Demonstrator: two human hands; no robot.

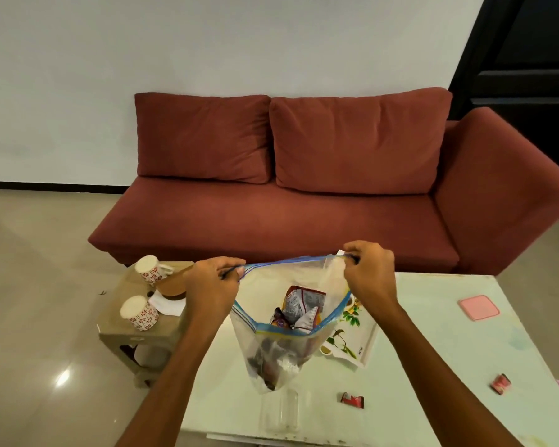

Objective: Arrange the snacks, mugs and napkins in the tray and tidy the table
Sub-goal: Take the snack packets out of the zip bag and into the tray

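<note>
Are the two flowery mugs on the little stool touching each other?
Apart. The head view shows the far mug and the near mug lying on the stool with bare stool top and a white napkin between them.

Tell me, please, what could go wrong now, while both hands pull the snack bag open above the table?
The zip bag hangs full between the left hand and right hand; if one slips, snacks may spill. Its bottom hangs close over the clear jar and might knock it.

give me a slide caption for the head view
Both hands, left and right, pull open a zip bag of snacks above the table, tray behind it.
</note>
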